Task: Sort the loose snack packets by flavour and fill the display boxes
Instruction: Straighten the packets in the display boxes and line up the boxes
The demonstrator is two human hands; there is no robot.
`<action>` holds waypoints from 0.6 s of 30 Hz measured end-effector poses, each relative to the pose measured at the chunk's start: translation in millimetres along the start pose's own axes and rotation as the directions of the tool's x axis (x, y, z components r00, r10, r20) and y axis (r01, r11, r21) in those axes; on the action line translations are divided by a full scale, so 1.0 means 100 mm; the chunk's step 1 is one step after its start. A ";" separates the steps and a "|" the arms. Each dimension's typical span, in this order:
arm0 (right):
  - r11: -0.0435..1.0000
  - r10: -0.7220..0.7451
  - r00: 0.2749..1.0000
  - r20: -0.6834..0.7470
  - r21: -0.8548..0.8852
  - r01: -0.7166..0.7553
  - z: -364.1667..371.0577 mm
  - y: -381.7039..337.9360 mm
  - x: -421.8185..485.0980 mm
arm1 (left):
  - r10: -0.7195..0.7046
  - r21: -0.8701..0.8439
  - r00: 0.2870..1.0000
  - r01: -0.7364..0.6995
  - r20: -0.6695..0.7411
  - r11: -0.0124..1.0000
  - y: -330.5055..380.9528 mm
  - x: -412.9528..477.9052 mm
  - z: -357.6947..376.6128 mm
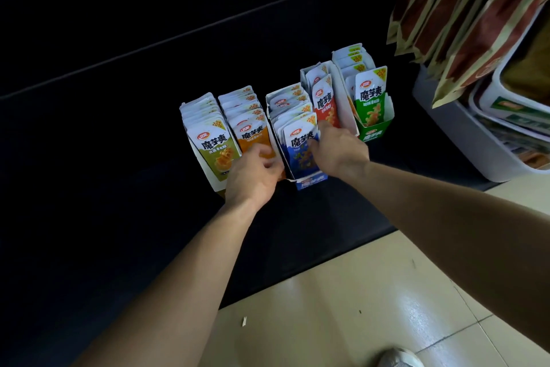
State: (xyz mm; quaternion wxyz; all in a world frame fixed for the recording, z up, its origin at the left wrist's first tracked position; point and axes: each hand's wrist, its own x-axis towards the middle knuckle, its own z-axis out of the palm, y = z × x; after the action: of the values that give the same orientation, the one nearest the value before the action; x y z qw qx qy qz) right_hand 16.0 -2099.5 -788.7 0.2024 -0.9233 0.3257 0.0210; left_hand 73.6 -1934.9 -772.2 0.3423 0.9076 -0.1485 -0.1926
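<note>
Five boxes of snack packets stand in a row on the dark tabletop, and the blue box is in the middle. The blue packets stand up inside it. The right hand rests on the front blue packet with its fingers bent, but I cannot tell if it pinches the packet or only touches it. Just left of the blue box are the orange packets, and the left hand curls its fingers round the front of them. Further left is the yellow-green box. Right of the blue box stands the red box, then the green box. Far right of it, white tubs hold brown bags.
</note>
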 end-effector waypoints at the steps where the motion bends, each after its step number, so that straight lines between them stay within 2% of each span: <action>1: 1.000 -0.009 1.000 -0.010 -0.004 0.009 0.02 -0.06 0.03 | -0.004 0.001 1.000 0.004 -0.012 1.000 -0.02 0.00 -0.04; 5: 0.999 -0.022 0.999 -0.034 -0.036 0.021 0.11 -0.26 0.17 | -0.006 0.042 1.000 0.007 -0.022 0.999 -0.09 0.01 -0.16; 11: 0.997 -0.031 0.999 0.028 0.066 0.029 0.05 -0.31 0.27 | 0.008 0.015 1.000 -0.008 -0.024 1.000 -0.10 0.00 -0.21; 13: 0.996 -0.057 0.998 -0.026 0.064 0.058 -0.01 -0.27 0.21 | 0.034 0.020 0.999 -0.034 -0.040 0.999 -0.08 0.00 -0.21; 16: 0.988 -0.155 0.967 -0.202 -0.031 0.152 -0.11 -0.07 0.07 | 0.082 0.026 0.994 -0.080 -0.074 0.996 -0.02 -0.02 -0.18; 17: 0.985 -0.172 0.965 -0.197 -0.066 0.162 -0.13 0.03 0.03 | 0.097 0.020 0.992 -0.096 -0.083 0.995 0.01 -0.02 -0.15; 18: 0.983 -0.169 0.977 -0.133 -0.098 0.157 -0.14 0.14 0.00 | 0.112 0.017 0.990 -0.111 -0.088 0.994 0.04 -0.03 -0.12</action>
State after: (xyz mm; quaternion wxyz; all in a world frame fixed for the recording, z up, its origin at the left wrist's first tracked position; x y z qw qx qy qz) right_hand 5.8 -2115.1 -781.1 0.1398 -0.9540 0.2610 -0.0467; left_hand 75.3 -1929.9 -760.0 0.3531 0.9077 -0.1849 -0.1314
